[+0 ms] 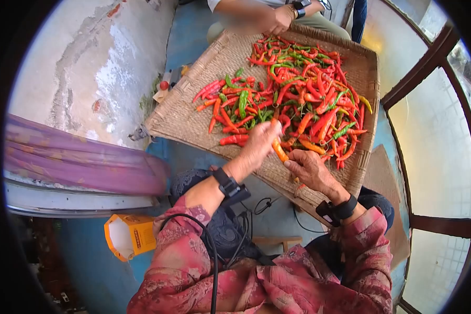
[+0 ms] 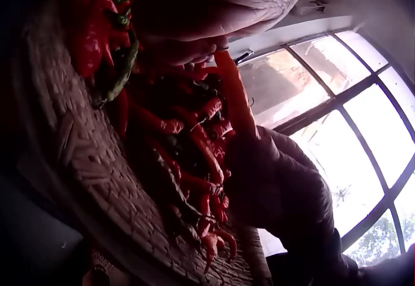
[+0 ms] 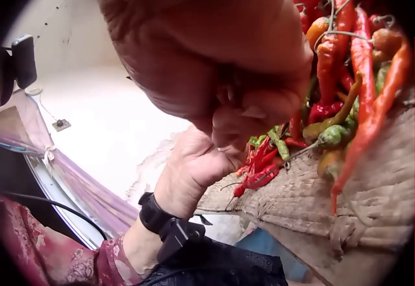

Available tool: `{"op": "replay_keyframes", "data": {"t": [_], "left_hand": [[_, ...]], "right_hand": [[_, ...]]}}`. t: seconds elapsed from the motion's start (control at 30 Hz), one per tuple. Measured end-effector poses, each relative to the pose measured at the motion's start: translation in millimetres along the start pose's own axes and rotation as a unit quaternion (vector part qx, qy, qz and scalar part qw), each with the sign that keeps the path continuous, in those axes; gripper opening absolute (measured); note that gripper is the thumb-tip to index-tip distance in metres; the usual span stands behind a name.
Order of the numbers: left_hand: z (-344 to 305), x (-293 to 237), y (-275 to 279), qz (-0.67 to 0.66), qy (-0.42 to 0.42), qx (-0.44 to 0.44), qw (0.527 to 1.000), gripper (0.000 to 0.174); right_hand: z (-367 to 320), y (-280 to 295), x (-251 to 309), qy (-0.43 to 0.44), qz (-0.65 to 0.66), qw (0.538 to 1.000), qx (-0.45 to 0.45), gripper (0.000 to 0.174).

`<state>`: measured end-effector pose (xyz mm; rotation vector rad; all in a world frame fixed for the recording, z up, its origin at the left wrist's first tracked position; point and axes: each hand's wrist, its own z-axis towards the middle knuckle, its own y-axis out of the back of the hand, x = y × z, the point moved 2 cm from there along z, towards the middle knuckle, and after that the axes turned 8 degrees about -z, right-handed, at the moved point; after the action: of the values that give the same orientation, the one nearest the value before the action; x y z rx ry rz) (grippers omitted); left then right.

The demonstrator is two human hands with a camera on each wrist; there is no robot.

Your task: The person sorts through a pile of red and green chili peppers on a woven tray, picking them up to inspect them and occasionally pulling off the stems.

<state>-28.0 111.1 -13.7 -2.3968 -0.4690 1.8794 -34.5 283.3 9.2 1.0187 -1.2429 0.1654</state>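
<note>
An orange pepper [image 1: 280,150] is held between the two hands over the near edge of a woven tray [image 1: 193,123]. The left hand [image 1: 260,141] pinches its upper end; the right hand [image 1: 310,170] grips its lower end with curled fingers. In the left wrist view the pepper [image 2: 237,95] spans from the left hand [image 2: 227,7] to the right hand [image 2: 279,182]. The right wrist view shows the right hand [image 3: 207,46] close up, hiding the pepper, with the left hand [image 3: 194,163] behind it. Red, green and orange peppers [image 1: 319,94] lie heaped beyond the hands.
A smaller group of peppers [image 1: 235,104] lies at the tray's left. Another person's hand [image 1: 281,20] is at the far edge. A yellow box [image 1: 141,236] stands on the floor at lower left, cables [image 1: 251,217] hang below the tray, and windows [image 1: 434,152] are at right.
</note>
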Motion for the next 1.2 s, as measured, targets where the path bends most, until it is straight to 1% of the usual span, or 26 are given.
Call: {"op": "replay_keyframes", "data": {"t": [0.07, 0.17, 0.2, 0.23, 0.3, 0.33, 0.37, 0.4, 0.43, 0.47, 0.5, 0.57, 0.6, 0.63, 0.7, 0.77, 0.83, 0.87, 0.9, 0.93, 0.97, 1.03, 1.07, 1.1, 1.17, 1.2], "left_hand": [[12, -12, 17, -0.025, -0.034, -0.054, 0.998, 0.034], [24, -31, 41, -0.099, -0.123, -0.092, 0.983, 0.028], [24, -36, 42, -0.112, -0.112, -0.1, 0.982, 0.023], [24, -34, 41, -0.112, -0.111, -0.101, 0.982, 0.023], [26, -31, 32, 0.03, -0.106, -0.093, 0.99, 0.02], [30, -24, 30, 0.164, -0.129, -0.066, 0.976, 0.017], [34, -16, 26, 0.276, -0.207, -0.045, 0.937, 0.021], [30, -16, 19, 0.376, -0.272, -0.024, 0.886, 0.025], [25, -15, 13, 0.469, -0.332, -0.004, 0.819, 0.03], [22, -11, 9, 0.492, -0.313, 0.009, 0.813, 0.035], [21, -11, 8, 0.49, -0.316, 0.009, 0.812, 0.035], [22, -10, 6, 0.563, -0.266, 0.023, 0.782, 0.032], [20, -10, 7, 0.578, -0.296, 0.017, 0.76, 0.026], [21, -9, 8, 0.575, -0.306, 0.013, 0.759, 0.026], [26, -6, 11, 0.633, -0.304, 0.005, 0.712, 0.018], [23, -7, 12, 0.576, -0.371, -0.027, 0.728, 0.012], [20, -16, 10, 0.537, -0.38, -0.045, 0.752, 0.01], [14, -22, 7, 0.514, -0.378, -0.053, 0.768, 0.01], [5, -32, 2, 0.497, -0.373, -0.047, 0.782, 0.009], [1, -34, 0, 0.479, -0.384, -0.035, 0.788, 0.007], [-4, -35, -2, 0.461, -0.393, -0.022, 0.796, 0.006], [-19, -36, -9, 0.448, -0.39, 0.006, 0.804, 0.008], [-27, -37, -13, 0.445, -0.409, 0.027, 0.796, 0.012], [-33, -37, -15, 0.447, -0.431, 0.06, 0.781, 0.017], [-40, -31, -19, 0.442, -0.471, 0.082, 0.759, 0.019], [-41, -32, -20, 0.443, -0.471, 0.081, 0.758, 0.019]], "right_hand": [[-2, -2, 0, 0.0, 0.022, 0.997, 0.072, 0.021], [-6, 18, 20, -0.027, 0.081, 0.994, 0.074, 0.018], [-4, 22, 15, -0.01, 0.112, 0.993, 0.03, 0.016], [1, 29, 12, 0.043, 0.109, 0.993, -0.025, 0.018], [6, 48, 8, -0.025, 0.301, 0.95, -0.085, 0.025], [9, 50, 8, -0.04, 0.365, 0.924, -0.11, 0.029], [11, 52, 8, -0.053, 0.425, 0.893, -0.135, 0.033], [12, 51, 2, -0.1, 0.416, 0.897, -0.116, 0.035], [12, 44, -1, -0.128, 0.404, 0.9, -0.099, 0.033], [10, 37, -1, -0.116, 0.362, 0.923, -0.068, 0.032], [6, 31, 0, -0.104, 0.317, 0.942, -0.036, 0.031], [1, 21, 2, -0.1, 0.272, 0.957, 0.017, 0.027], [0, 14, -3, -0.053, 0.197, 0.979, 0.012, 0.027], [0, 11, -2, -0.003, 0.118, 0.993, 0.006, 0.026], [-3, 13, 4, -0.036, 0.101, 0.993, 0.048, 0.025], [-4, 8, -3, -0.025, 0.107, 0.994, -0.001, 0.024], [-1, 9, -8, 0.05, 0.024, 0.995, -0.08, 0.024], [-1, 14, -1, 0.021, 0.009, 0.996, -0.088, 0.025], [-3, 17, 6, -0.01, -0.002, 0.995, -0.095, 0.027], [-3, 18, 10, 0.006, -0.022, 0.992, -0.124, 0.034], [-3, 16, 11, 0.013, -0.026, 0.992, -0.125, 0.034], [-2, 13, 11, 0.049, -0.05, 0.981, -0.182, 0.042], [-3, 11, 10, 0.062, -0.077, 0.979, -0.178, 0.046], [-3, 9, 9, 0.059, -0.08, 0.981, -0.169, 0.046], [-3, 7, 11, 0.09, -0.093, 0.977, -0.168, 0.044], [-3, 6, 11, 0.091, -0.093, 0.977, -0.168, 0.044]]}}
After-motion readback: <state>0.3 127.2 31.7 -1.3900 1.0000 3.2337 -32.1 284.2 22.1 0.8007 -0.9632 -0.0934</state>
